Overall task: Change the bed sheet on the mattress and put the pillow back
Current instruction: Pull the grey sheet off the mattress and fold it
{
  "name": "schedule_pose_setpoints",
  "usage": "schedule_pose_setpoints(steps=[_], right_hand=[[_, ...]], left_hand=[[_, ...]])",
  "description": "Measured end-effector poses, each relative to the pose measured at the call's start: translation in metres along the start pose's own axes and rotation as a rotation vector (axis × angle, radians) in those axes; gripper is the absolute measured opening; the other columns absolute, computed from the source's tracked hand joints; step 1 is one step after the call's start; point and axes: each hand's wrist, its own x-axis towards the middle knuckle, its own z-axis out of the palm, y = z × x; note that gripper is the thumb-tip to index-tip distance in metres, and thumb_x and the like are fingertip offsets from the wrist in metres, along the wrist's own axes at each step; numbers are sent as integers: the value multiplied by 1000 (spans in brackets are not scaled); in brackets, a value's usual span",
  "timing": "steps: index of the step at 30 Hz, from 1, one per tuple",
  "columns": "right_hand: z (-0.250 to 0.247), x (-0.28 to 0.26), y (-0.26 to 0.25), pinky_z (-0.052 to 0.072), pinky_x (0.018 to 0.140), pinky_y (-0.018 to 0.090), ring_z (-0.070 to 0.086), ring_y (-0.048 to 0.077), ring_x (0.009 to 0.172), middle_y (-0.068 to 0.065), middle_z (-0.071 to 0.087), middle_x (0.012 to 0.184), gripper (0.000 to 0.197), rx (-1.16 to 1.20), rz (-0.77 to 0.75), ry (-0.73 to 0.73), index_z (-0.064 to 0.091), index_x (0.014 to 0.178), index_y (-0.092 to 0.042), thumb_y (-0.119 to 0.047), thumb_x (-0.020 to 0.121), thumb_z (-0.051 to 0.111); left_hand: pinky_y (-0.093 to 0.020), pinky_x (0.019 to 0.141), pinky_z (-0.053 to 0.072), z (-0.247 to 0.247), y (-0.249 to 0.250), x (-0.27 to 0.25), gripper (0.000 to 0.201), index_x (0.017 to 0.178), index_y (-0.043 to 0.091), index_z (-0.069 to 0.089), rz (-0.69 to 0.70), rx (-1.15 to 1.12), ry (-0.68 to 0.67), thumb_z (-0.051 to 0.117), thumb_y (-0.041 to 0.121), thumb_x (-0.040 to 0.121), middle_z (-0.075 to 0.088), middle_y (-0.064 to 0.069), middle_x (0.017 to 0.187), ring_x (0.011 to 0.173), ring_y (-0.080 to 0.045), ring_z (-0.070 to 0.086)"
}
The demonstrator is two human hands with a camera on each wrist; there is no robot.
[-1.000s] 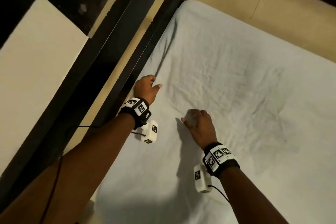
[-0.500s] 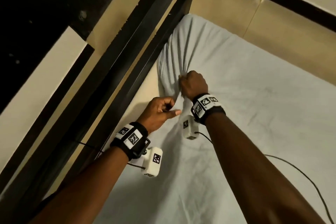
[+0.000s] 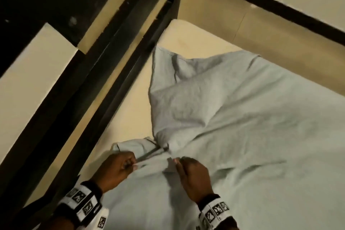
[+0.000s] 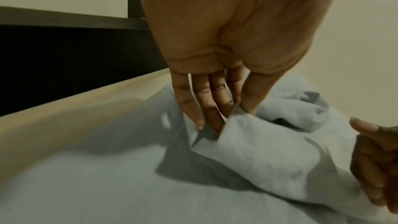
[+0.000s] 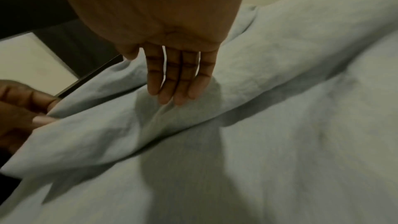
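Note:
A pale grey-blue sheet [image 3: 233,108] lies rumpled on the cream mattress [image 3: 130,117]. Its far left corner is off, and the mattress corner and left edge show bare. My left hand [image 3: 119,166] pinches a bunched fold of the sheet [image 4: 258,151] between thumb and fingers [image 4: 228,113]. Just to its right, my right hand [image 3: 190,172] has straight fingers, and their tips [image 5: 170,91] touch a raised fold of the sheet [image 5: 280,125]. No pillow is in view.
A black bed frame rail [image 3: 104,73] runs along the mattress's left side, with a black post at the far corner. A tan panel [image 3: 270,30] borders the far end below a pale wall. Dark floor lies left of the frame.
The sheet lay flat over the corner; it has been pulled off toward me, baring the mattress. Both hands moved back from the corner, and the left hand has taken hold of a fold.

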Motion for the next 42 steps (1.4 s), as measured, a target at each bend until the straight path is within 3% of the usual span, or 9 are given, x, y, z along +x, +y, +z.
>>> schedule_pose_setpoints(steps=[6, 12, 16, 20, 26, 30, 34, 37, 42], right_hand=[[-23, 30, 21, 35, 60, 32, 53, 20, 67, -6, 52, 68, 51, 163, 316, 225, 42, 67, -23, -60, 101, 32], [-40, 56, 40, 51, 80, 43, 63, 36, 98, 16, 66, 105, 74, 65, 651, 219, 55, 104, -8, -77, 91, 31], [-54, 67, 63, 46, 94, 44, 61, 37, 115, 20, 63, 127, 115, 294, 914, 35, 51, 133, -2, -97, 74, 25], [-70, 79, 71, 43, 90, 34, 60, 38, 113, 22, 64, 124, 90, 546, 802, -12, 62, 123, -1, -81, 88, 38], [-122, 68, 3, 55, 80, 53, 64, 31, 83, 5, 60, 79, 29, 884, 439, 442, 53, 74, -16, -32, 98, 56], [-151, 44, -26, 55, 66, 47, 63, 27, 68, 6, 57, 70, 43, 1047, 350, 463, 55, 72, -1, -34, 100, 58], [-124, 9, -2, 52, 60, 33, 69, 22, 74, 9, 76, 87, 46, 1060, 284, 149, 70, 99, -5, -48, 101, 53], [-90, -43, 36, 52, 58, 31, 69, 18, 69, 7, 76, 83, 38, 950, 405, 123, 71, 94, -8, -44, 99, 58], [-30, -160, 108, 56, 63, 36, 70, 18, 63, 3, 73, 67, 33, 673, 564, 58, 68, 71, -11, -35, 93, 66]], left_hand=[[-40, 90, 54, -5, 71, 62, 19, 108, 23, 65, 1, -134, 500, 61, 27, 90, 71, 4, 105, 98, -16, 67], [-18, 89, 48, 34, 124, 100, 112, 158, 18, 22, -97, 45, 56, 91, 38, 72, 52, 6, 133, 107, -9, 59], [-21, 83, 46, 55, 133, 105, 67, 139, 16, 58, -79, 73, -118, 82, 11, 77, 69, -5, 118, 107, -15, 63], [-31, 63, 42, 73, 145, 71, 7, 64, 24, 65, -61, -124, -148, 61, 19, 59, 60, 4, 67, 64, -13, 57], [-25, 55, 41, 16, 157, 10, 15, 58, 7, 61, -32, -346, 261, 66, 20, 52, 57, 6, 47, 48, -7, 52], [-19, 57, 46, -24, 174, -19, 29, 71, 16, 70, 99, -387, 473, 60, -10, 81, 63, 14, 60, 58, -3, 57], [-26, 72, 53, -18, 156, -3, 28, 105, 24, 74, 38, -318, 711, 65, 3, 89, 73, 5, 97, 84, -7, 66], [-30, 89, 54, 18, 130, -11, 52, 130, 19, 62, -69, -190, 811, 77, 7, 81, 62, -5, 130, 110, -16, 65], [-43, 100, 47, 126, 77, -75, 61, 126, 4, 58, -234, -41, 745, 85, 7, 71, 60, -18, 125, 114, -34, 59]])
